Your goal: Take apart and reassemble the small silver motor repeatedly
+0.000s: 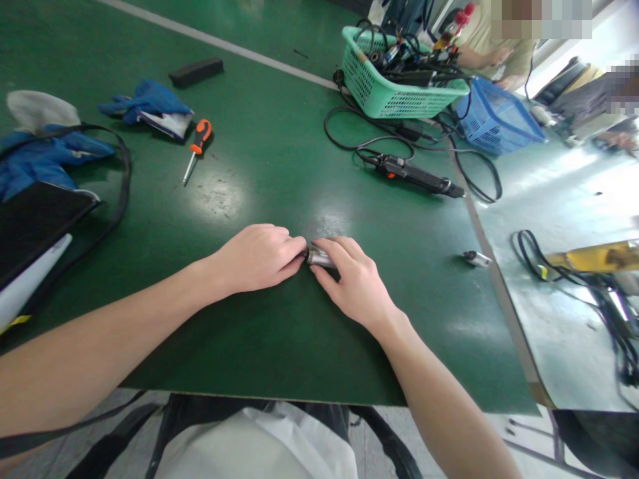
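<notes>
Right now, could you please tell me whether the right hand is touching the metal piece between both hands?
Touching: in the head view, the right hand grips the metal piece, thumb against its near side, fingers over its far side.

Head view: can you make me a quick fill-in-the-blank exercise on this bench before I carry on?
1. The right hand holds the silvery cylinder between its fingers and ____.
2. The tabletop beneath the left hand is coloured ____.
3. The screwdriver has a handle that is black and ____.
4. Beside the green basket, another basket is coloured ____.

Missing words: thumb; green; orange; blue.
</notes>
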A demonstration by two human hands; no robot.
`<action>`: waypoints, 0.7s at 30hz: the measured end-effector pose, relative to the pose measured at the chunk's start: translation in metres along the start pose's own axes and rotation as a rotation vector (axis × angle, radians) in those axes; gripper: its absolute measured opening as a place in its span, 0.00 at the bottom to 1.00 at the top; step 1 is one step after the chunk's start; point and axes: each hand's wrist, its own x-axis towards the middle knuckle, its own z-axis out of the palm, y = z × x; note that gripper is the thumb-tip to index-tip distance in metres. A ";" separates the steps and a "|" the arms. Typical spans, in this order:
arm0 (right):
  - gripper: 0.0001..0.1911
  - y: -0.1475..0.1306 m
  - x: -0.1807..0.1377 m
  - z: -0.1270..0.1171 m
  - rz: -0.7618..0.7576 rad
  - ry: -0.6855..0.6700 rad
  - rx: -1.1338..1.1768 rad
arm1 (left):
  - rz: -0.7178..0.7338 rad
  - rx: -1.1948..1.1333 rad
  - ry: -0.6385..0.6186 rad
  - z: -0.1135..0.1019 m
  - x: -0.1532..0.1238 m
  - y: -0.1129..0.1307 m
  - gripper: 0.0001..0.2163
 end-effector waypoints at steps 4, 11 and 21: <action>0.21 -0.005 0.000 -0.004 -0.016 -0.090 -0.036 | -0.023 0.020 0.010 -0.001 0.001 -0.001 0.15; 0.18 -0.006 0.009 -0.018 -0.080 -0.239 -0.230 | -0.078 0.019 -0.040 -0.002 0.001 -0.003 0.18; 0.18 0.157 0.030 -0.093 0.217 -0.261 -0.576 | -0.073 -0.019 -0.071 -0.003 0.002 0.000 0.17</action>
